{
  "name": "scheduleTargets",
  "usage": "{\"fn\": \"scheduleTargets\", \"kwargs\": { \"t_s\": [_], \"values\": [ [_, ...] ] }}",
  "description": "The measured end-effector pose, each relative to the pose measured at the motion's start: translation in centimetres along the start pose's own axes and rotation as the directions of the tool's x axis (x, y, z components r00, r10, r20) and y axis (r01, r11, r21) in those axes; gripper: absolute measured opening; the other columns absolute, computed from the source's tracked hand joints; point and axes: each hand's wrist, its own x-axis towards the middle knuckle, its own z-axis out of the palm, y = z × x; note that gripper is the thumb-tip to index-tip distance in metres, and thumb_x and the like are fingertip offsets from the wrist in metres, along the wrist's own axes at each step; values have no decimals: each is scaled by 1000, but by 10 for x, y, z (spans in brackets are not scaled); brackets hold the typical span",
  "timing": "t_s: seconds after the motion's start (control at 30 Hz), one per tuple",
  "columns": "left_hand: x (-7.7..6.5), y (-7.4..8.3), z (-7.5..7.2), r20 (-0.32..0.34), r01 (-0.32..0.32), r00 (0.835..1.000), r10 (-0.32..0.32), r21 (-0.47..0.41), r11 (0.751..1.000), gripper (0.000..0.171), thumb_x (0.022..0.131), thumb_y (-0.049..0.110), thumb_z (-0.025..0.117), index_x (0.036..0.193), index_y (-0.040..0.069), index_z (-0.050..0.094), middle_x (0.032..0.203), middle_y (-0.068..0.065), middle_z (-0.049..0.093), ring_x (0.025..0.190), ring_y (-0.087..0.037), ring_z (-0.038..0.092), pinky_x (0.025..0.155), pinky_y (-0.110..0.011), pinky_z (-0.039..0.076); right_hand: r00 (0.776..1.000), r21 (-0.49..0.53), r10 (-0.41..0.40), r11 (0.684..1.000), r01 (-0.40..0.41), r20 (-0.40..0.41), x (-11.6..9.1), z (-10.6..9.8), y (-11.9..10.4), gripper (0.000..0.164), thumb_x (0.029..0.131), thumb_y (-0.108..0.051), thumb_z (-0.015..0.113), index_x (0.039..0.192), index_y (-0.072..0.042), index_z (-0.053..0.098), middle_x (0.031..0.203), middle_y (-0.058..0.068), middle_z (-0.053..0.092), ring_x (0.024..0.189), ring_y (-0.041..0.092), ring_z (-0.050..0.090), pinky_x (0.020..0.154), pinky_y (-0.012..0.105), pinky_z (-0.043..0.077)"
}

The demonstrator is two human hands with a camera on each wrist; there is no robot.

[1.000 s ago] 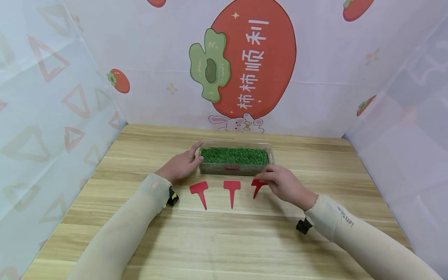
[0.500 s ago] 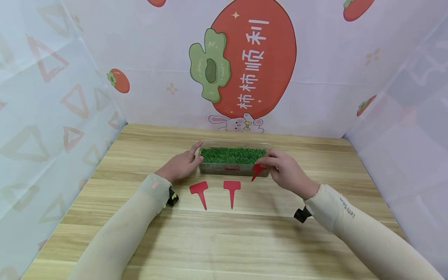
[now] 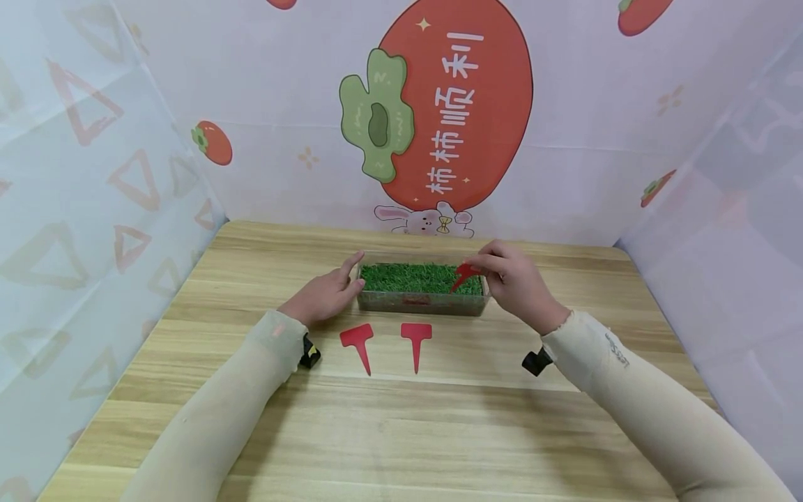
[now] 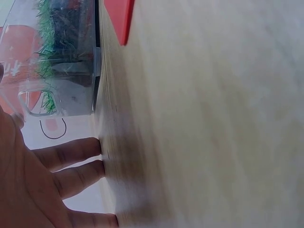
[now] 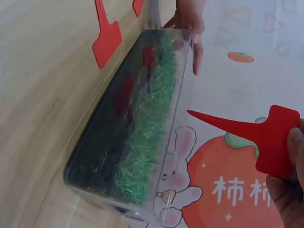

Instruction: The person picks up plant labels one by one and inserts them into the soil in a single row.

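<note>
While our left hand [image 3: 321,297], fingers extended, touches the left end of the box [image 3: 383,302], our right hand [image 3: 519,287] pinches a red tag [image 3: 466,272] above the box's right end, its length slanting point-first down toward the grass [image 3: 408,278].

Wall [image 3: 276,77]: a white-lettered red fruit [image 3: 492,118] fills 12 o'clock, a rabbit [image 3: 422,223] beneath.
Triangles [image 3: 117,249]: printed across the pale sheet [image 3: 94,188] at 9 o'clock.
Table [image 3: 414,432]: wood-grained, reaching 6 o'clock.
Light: soft shadows [image 3: 552,429] at 5 and 7 o'clock.
</note>
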Motion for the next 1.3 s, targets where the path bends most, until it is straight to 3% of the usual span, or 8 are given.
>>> {"fn": "scheduleTargets", "kwargs": {
  "t_s": [0.3, 0.8, 1.13, 1.3],
  "values": [
    [0, 2, 1, -6, -6, 1000, 6, 0, 1000, 68, 104, 59, 32, 160, 42, -1, 155, -17, 43, 140, -39, 44, 112, -60, 35, 999, -41, 28, 999, -27, 32, 6, 5, 10, 22, 86, 8, 71, 104, -3, 78, 94, 10, 65, 84, 23, 61, 70, 38, 57],
    [-5, 6, -1, 1, 3, 1000, -3, 3, 1000, 69, 104, 58, 33, 161, 41, -3, 154, -18, 44, 138, -39, 47, 113, -59, 36, 981, -145, 111, 986, -88, 157, 9, 18, 26, 26, 86, 7, 70, 106, -7, 78, 99, 11, 64, 89, 26, 61, 77, 40, 59],
    [-4, 7, -2, -1, 16, 1000, -16, 2, 1000, 67, 104, 59, 33, 159, 46, -5, 154, -16, 45, 139, -37, 46, 113, -58, 36, 953, -144, 178, 979, -145, 246, 13, 26, 26, 31, 87, 9, 68, 109, -10, 78, 97, 9, 63, 88, 25, 59, 79, 39, 57],
    [-4, 6, -1, -8, 6, 1000, -6, 6, 1000, 68, 105, 57, 33, 160, 42, -3, 154, -17, 45, 140, -38, 45, 113, -58, 35, 938, -142, 214, 973, -180, 272, 13, 30, 28, 30, 88, 8, 68, 110, -10, 78, 98, 8, 63, 89, 25, 59, 80, 39, 57]
  ]
}}
